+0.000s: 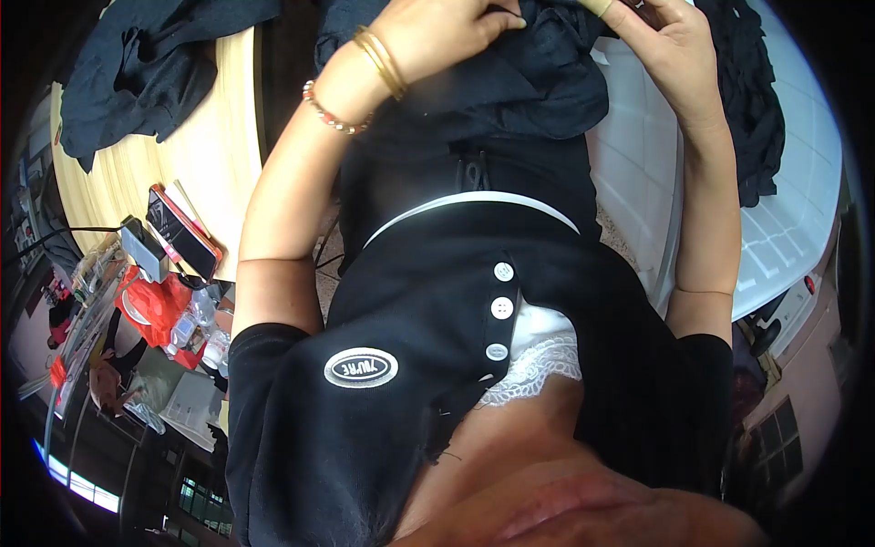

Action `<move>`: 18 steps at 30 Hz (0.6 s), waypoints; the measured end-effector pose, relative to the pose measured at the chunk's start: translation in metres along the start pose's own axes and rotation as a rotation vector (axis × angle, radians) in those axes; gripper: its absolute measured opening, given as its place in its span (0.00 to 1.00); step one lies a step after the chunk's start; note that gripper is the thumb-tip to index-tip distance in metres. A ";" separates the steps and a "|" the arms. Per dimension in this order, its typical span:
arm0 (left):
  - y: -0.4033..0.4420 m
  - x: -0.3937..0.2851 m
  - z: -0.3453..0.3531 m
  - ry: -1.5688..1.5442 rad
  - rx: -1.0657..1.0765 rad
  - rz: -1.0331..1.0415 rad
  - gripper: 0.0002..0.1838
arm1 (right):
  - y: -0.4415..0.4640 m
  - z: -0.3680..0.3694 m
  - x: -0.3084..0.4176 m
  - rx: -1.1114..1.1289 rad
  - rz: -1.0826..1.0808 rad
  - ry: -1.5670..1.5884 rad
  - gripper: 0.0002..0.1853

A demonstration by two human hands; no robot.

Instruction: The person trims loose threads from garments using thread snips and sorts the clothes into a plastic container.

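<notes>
A bundle of black cloth (538, 91) lies over my lap at the top of the view. My left hand (447, 36), with gold bangles and a beaded bracelet at the wrist, pinches the cloth between thumb and fingers. Opposite it, my right hand (661, 41) grips the same cloth near the top edge. Something pale yellow covers a fingertip of each hand. The upper edge of the view cuts off part of the fingers and the cloth between them.
On the left, a wooden table (228, 155) carries black fabric (146, 82), a phone (182, 232) and a small grey box (144, 248) with a cable. Below it is a red bag (155, 301). More black fabric (752, 109) lies on a white plastic surface (802, 219) at right. People (109, 383) are behind, far left.
</notes>
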State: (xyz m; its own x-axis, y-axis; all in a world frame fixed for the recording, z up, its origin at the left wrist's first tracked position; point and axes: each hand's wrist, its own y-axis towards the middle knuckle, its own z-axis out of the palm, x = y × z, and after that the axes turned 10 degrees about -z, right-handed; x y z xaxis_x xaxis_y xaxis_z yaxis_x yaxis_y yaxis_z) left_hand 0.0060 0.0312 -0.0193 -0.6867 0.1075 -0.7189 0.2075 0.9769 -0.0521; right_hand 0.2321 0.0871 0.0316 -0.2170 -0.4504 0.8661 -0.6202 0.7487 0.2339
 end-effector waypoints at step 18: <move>-0.036 -0.012 -0.015 -1.266 -0.077 -0.463 0.06 | 0.006 0.010 0.003 0.211 -0.448 -0.222 0.20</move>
State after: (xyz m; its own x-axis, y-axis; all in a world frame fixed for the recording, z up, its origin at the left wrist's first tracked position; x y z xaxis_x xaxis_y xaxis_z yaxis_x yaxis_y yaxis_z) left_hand -0.0032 -0.0028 0.0015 0.4356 -0.4344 -0.7884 0.0657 0.8889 -0.4534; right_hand 0.2200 0.0859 0.0309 -0.0366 -0.8118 0.5828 -0.8213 0.3567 0.4452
